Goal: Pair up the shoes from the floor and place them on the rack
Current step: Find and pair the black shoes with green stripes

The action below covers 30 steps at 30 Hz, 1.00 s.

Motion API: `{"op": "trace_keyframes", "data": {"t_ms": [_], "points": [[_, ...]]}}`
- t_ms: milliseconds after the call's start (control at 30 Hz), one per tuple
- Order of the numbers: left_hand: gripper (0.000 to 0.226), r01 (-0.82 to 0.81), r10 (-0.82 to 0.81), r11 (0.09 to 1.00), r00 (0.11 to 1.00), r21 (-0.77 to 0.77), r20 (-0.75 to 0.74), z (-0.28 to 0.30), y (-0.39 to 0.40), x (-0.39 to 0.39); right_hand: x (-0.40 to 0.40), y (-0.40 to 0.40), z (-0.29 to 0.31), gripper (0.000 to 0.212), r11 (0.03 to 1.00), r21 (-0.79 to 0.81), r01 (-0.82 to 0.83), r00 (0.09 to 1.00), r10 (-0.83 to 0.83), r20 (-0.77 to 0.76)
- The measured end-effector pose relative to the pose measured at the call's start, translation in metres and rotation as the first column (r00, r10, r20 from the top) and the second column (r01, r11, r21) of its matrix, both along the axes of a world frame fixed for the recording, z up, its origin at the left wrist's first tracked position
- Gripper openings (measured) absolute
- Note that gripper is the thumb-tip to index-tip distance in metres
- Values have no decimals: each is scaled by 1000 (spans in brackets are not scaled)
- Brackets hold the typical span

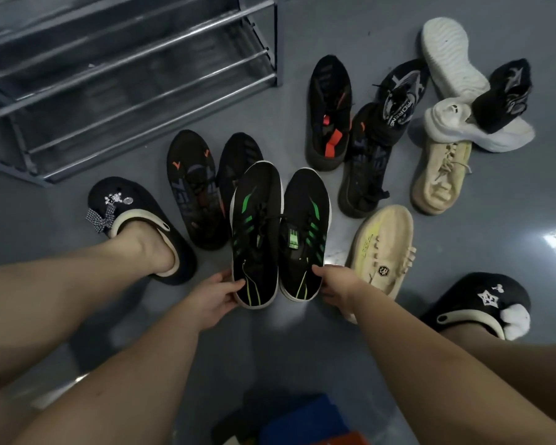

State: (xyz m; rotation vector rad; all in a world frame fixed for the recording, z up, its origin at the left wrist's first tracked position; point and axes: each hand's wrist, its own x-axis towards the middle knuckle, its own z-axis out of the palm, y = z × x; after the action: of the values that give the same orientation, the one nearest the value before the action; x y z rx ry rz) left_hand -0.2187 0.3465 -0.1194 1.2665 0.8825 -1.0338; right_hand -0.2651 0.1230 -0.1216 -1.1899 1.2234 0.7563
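Observation:
Two black sneakers with green stripes and white soles lie side by side in the middle. My left hand (214, 297) grips the heel of the left green-striped sneaker (257, 226). My right hand (334, 282) grips the heel of the right green-striped sneaker (305, 232). The metal shoe rack (116, 78) stands at the upper left, its bars bare. Behind the held pair sit two black sneakers with orange marks (193, 187). Further right are a black sneaker with a red tongue (329, 110) and another black sneaker (365, 175).
Beige sneakers lie at the right (382, 248) and further back (440, 178). White sneakers (446, 56) and black-and-grey ones (398, 94) are piled at the upper right. My own feet wear black clogs, left (135, 220) and right (482, 303). A blue object (302, 422) sits at the bottom.

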Motion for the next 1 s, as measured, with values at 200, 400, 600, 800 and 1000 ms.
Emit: {"op": "trace_keyframes", "data": {"t_ms": [200, 400, 600, 800, 1000], "points": [[43, -9, 9, 1000, 1000, -27, -30, 0, 3, 3, 3, 10, -16, 41, 977, 193, 89, 996, -85, -31], [42, -21, 20, 1000, 999, -23, -37, 2, 3, 3, 1, 25, -30, 9, 948, 206, 243, 969, -247, -10], [44, 24, -24, 1000, 1000, 2, 15, 5, 10, 8, 3, 25, -32, 22, 982, 143, 127, 991, -132, 30], [45, 29, -29, 1000, 999, -4, 15, 9, 11, 10, 5, 25, -29, 24, 991, 116, 67, 996, -74, 58], [41, 39, -39, 999, 999, 0, 35, 19, 7, 9, 8, 27, -14, 6, 1000, -7, 15, 987, -14, 160]]}}
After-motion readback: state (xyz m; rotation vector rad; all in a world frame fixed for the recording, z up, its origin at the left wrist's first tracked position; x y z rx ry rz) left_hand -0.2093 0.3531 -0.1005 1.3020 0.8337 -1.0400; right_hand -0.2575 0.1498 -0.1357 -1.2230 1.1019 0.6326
